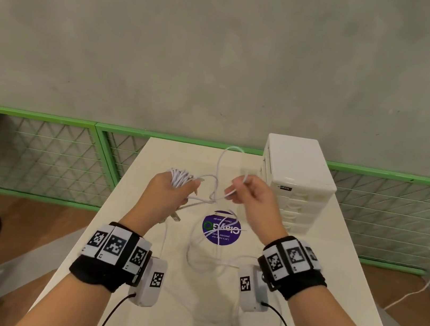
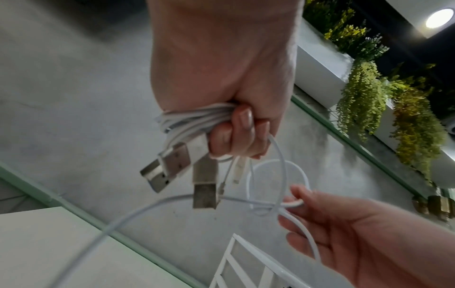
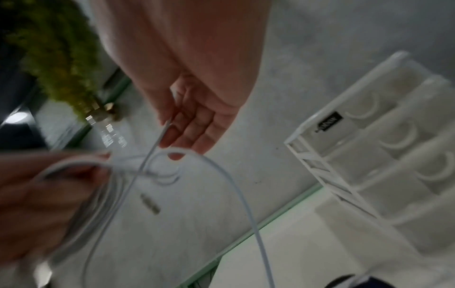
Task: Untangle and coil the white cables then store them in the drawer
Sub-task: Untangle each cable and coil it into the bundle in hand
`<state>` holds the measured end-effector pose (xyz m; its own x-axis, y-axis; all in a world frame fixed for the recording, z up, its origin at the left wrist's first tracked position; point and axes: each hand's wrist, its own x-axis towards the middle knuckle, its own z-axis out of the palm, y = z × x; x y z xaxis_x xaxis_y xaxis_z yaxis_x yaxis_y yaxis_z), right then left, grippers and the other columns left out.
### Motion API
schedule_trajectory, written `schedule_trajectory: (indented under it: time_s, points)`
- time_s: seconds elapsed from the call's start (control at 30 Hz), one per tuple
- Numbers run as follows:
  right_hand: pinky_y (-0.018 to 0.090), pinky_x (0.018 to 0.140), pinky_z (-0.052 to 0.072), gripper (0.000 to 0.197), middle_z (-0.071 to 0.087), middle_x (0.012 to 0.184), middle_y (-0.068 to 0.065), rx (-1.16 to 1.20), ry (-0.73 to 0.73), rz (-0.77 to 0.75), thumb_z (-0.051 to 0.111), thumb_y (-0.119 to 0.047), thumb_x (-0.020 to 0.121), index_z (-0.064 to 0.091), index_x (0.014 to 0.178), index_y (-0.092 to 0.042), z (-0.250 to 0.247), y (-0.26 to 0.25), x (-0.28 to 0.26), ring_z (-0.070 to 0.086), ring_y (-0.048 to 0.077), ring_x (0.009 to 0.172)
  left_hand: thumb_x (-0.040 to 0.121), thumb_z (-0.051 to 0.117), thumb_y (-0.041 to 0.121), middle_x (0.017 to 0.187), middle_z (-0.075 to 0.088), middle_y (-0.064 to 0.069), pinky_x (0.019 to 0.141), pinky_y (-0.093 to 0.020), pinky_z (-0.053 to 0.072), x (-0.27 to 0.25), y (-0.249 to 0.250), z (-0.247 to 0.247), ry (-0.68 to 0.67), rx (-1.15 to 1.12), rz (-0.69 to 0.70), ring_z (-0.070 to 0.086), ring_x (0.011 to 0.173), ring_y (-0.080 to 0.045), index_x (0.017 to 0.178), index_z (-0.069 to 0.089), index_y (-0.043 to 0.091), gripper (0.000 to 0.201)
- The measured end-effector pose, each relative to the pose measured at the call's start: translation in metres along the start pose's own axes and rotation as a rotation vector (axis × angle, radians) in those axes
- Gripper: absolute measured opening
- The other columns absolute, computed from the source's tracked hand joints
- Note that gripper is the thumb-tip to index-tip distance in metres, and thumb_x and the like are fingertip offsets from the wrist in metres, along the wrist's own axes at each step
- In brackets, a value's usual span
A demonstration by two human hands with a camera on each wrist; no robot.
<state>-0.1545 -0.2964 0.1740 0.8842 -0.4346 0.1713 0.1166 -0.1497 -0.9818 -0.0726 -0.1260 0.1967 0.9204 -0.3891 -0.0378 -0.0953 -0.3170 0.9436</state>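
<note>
Grey wall [image 1: 224,52] backs one white table [image 1: 346,266] in the lower frame, with one drawer unit [image 1: 298,175] right of centre, while the left hand [image 1: 173,193] grips coiled cables [image 1: 181,177] with two USB plugs [image 2: 169,167] and the right hand [image 1: 253,196] pinches a knotted strand [image 1: 214,199] at centre.

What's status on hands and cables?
Left hand grips coiled bundle. Right hand pinches loose strand. Knot between them; drawers shut.

Drawer unit [image 1: 299,175] blocks table's [image 1: 125,233] far right, loose cable loops [image 1: 210,262] across the middle, bare left strip
</note>
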Motion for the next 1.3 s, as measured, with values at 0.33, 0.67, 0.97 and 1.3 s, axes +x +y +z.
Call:
schedule_trajectory:
  time_s: [0.33,0.67,0.97,1.3]
  points:
    - [0.024,0.046,0.043,0.024,0.038,0.061,0.0,0.288,0.512,0.114,0.039,-0.011,0.099,0.058,0.099,-0.026,-0.068,0.02,0.018,0.036,0.011,0.043,0.088,0.063,0.026,0.058,0.051,-0.006,0.048,-0.028,0.04,0.005,-0.01,-0.019,0.278,-0.093,-0.079,0.047,0.043,-0.014,0.063,0.046,0.016,0.032]
    - [0.039,0.096,0.04,0.034,0.049,0.125,0.016,-0.766,0.323,0.225,0.039,-0.014,0.096,0.052,0.127,-0.014,-0.062,0.055,0.012,0.051,0.033,0.11,0.088,0.063,0.024,0.06,0.054,-0.006,0.029,-0.014,0.029,0.004,-0.002,0.009,0.183,0.024,-0.011,0.049,0.042,-0.006,0.073,0.055,0.007,0.024]
    - [0.031,0.089,0.042,0.035,0.059,0.111,0.007,-0.816,-0.392,-0.128,0.048,-0.033,0.095,0.059,0.125,-0.019,0.012,0.016,0.002,0.056,0.023,0.104,0.087,0.064,0.026,0.062,0.056,-0.01,0.038,-0.023,0.042,0.008,-0.001,0.021,0.138,0.048,0.019,0.053,0.053,-0.017,0.08,0.059,-0.003,0.03]
    - [0.026,0.077,0.037,0.025,0.067,0.107,0.013,-0.634,0.346,0.209,0.046,-0.017,0.096,0.069,0.101,-0.008,-0.069,0.049,0.019,0.059,0.03,0.097,0.09,0.061,0.024,0.062,0.053,-0.006,0.026,-0.013,0.028,0.01,-0.015,-0.011,0.282,0.039,-0.072,0.048,0.053,-0.017,0.072,0.053,0.008,0.026]
